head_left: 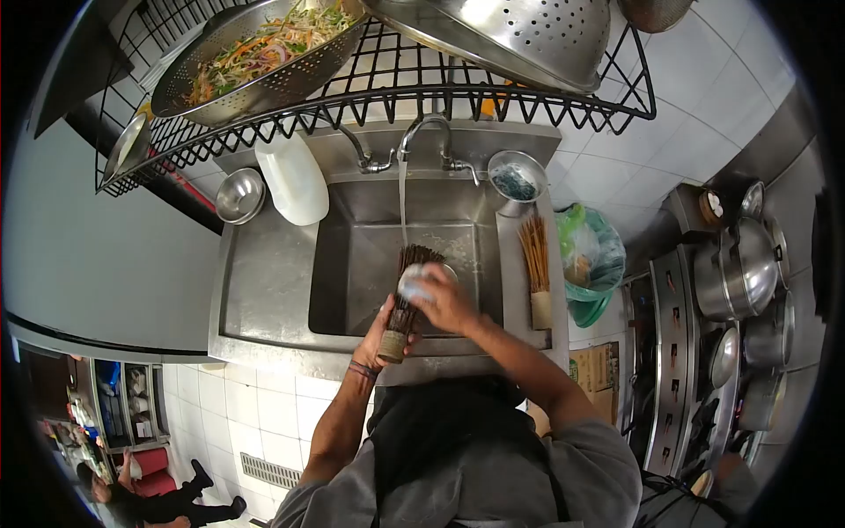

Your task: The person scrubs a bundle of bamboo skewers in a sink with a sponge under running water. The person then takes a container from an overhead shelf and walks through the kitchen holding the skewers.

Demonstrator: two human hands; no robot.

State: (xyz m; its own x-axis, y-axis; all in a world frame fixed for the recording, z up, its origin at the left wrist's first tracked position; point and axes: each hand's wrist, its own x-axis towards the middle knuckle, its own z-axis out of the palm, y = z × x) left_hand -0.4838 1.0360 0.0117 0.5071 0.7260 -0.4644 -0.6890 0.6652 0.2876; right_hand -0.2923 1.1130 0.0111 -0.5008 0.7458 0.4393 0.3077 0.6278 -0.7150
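Observation:
My left hand (385,341) is closed round the wrapped handle of a stick brush (398,334), a bundle of thin dark sticks tilted over the sink (352,299). My right hand (447,304), smeared by motion, holds a whitish pad (412,282) against the bristles; its exact kind is blurred. Water runs from the curved faucet (425,128) and falls by the brush's tip. Behind my right hand shows part of a round metal rim (451,272) in the basin. A second, lighter stick brush (536,273) lies on the right ledge.
On the left counter stand a white plastic jug (295,185) and metal bowls (239,195). A metal container (518,179) occupies the back right corner. Overhead, a black wire rack (396,84) carries colanders. Right of the sink is a lined bin (607,255). Another person (158,502) is at lower left.

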